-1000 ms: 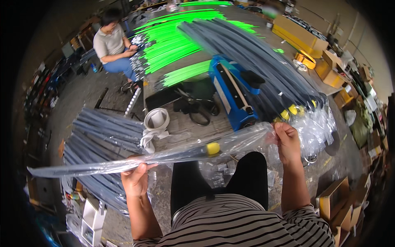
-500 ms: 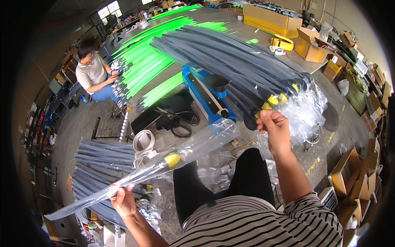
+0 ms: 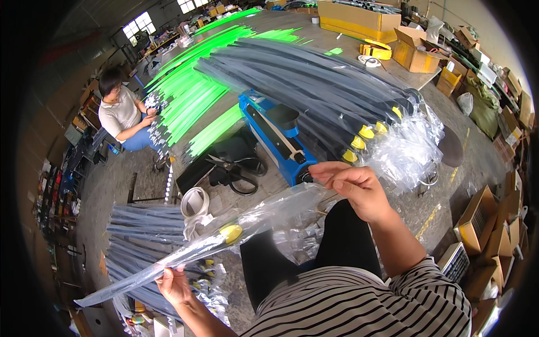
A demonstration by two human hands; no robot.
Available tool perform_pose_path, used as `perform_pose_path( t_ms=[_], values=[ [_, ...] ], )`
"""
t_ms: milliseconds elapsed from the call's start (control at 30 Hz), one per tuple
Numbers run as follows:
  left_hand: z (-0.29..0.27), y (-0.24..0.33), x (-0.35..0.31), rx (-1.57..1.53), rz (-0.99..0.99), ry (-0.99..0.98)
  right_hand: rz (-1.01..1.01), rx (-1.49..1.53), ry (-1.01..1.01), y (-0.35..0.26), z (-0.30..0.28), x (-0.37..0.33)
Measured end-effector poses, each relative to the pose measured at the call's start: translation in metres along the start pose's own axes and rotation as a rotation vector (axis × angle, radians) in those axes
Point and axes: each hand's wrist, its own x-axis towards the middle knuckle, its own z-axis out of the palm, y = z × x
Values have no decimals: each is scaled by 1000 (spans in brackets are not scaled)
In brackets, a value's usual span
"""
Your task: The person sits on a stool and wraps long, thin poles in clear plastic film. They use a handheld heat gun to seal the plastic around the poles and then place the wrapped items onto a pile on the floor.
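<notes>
My left hand (image 3: 174, 285) is closed around the lower part of a long, clear plastic sleeve (image 3: 269, 210). Inside the sleeve lies a slim grey length with a yellow piece (image 3: 231, 233). It slants up from the lower left toward my right hand (image 3: 359, 191). The right hand hovers at the sleeve's upper end with fingers stretched leftward and the thumb slightly apart; whether it touches the film is unclear. Just beyond those fingertips stands a blue bar-shaped bench device (image 3: 261, 123) with a black arm, probably a bag sealer. Black-handled scissors (image 3: 233, 171) lie left of it.
A heap of bagged grey lengths (image 3: 314, 73) with yellow pieces covers the table's right side. Bright green rods (image 3: 196, 90) lie behind, where a co-worker (image 3: 120, 112) sits. More bagged lengths (image 3: 140, 247) are stacked low left. A tape roll (image 3: 195, 202) and cartons (image 3: 474, 222) flank me.
My right hand has moved left and down from the yellow pieces to the sleeve's upper end, and its fingers have straightened. The left hand still grips the sleeve. The view has shifted slightly.
</notes>
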Motion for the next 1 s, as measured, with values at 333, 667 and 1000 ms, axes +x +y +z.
perform_pose_path(
  t_ms=[333,667,1000],
  values=[
    [-1,-1,-3,-46,-27,-20,130,-107,-99,1,-9,4],
    [16,-2,-3,-16,-34,-8,295,-357,16,-4,20,0],
    [52,-26,18,32,-110,110,117,-684,161,15,7,50]
  ],
)
